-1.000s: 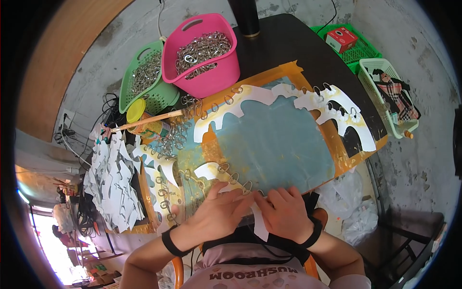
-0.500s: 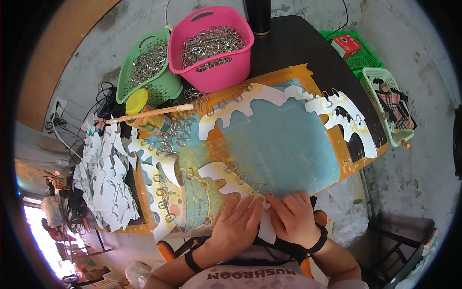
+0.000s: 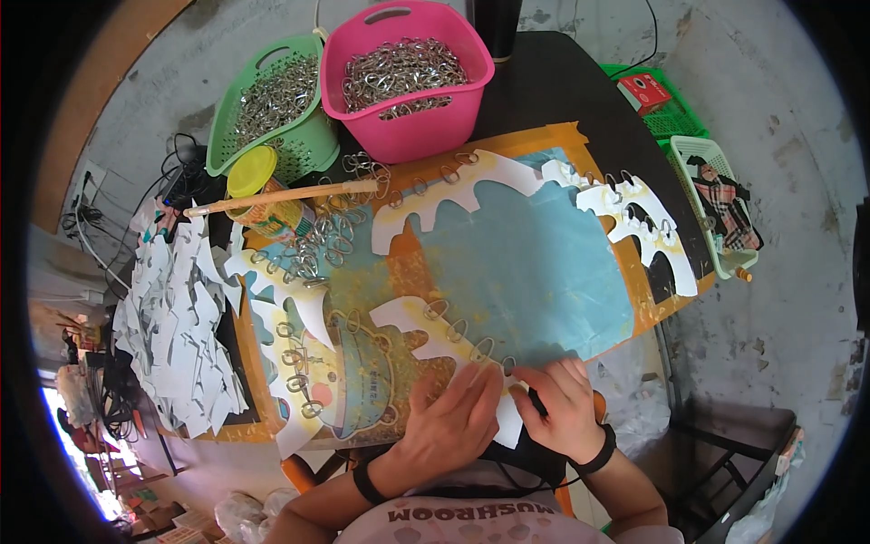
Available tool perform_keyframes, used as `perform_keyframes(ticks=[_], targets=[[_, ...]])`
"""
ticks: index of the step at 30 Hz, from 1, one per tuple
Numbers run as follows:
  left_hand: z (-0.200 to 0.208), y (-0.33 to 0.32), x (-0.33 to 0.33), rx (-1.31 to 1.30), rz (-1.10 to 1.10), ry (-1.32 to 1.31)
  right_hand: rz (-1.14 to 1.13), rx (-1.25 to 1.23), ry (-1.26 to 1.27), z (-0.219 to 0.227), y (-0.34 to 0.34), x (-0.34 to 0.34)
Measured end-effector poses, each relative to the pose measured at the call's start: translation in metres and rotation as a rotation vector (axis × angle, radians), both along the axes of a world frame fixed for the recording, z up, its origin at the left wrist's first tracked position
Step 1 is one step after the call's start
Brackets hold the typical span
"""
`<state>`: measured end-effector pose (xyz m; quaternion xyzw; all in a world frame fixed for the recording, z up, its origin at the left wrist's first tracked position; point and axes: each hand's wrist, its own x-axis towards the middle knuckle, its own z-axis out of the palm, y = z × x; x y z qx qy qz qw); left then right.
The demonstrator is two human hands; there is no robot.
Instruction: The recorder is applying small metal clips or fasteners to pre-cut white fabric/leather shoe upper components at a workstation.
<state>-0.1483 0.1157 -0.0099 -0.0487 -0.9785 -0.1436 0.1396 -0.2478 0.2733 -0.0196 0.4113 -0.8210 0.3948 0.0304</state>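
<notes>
Strip of scalloped white sheet (image 3: pixel 403 314) beneath left hand (image 3: pixel 455 417), bunched narrow, grip hidden, with metal ring (image 3: pixel 508 366) at fingertips of right hand (image 3: pixel 564 412), hold unclear: best to press flat, keeping ring square.

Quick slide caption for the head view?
Left hand and right hand at a ring-lined white strip; metal pieces heaped in a pink basket beyond.

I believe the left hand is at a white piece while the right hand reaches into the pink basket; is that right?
Not quite: the head view shows the right hand beside the left hand at the white piece, away from the pink basket.
</notes>
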Motion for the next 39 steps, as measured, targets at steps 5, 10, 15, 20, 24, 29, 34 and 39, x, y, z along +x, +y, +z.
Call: perform_keyframes(ticks=[5,10,15,20,24,29,34,39], targets=[[-0.005,-0.001,-0.011,0.028,0.043,0.089,0.015,0.028,0.076,0.006,-0.006,-0.003],[-0.004,-0.005,-0.016,0.072,0.006,0.075,-0.003,0.036,0.120,0.004,-0.008,-0.002],[-0.006,-0.003,-0.016,0.050,-0.015,0.062,-0.031,0.036,0.142,0.002,-0.010,-0.001],[0.000,-0.005,-0.020,0.237,0.047,0.053,-0.009,0.010,0.115,0.000,-0.008,-0.006],[-0.004,-0.003,-0.020,0.188,0.049,0.060,0.049,0.012,0.128,0.003,-0.003,-0.010],[-0.005,-0.007,-0.017,0.078,-0.010,0.052,0.129,0.040,0.141,0.002,0.002,-0.012],[-0.006,-0.010,-0.012,-0.025,-0.055,0.061,0.160,0.111,0.182,0.002,0.007,-0.010],[-0.005,-0.007,0.002,0.008,-0.041,-0.029,0.166,0.133,0.177,0.013,0.009,-0.005]])
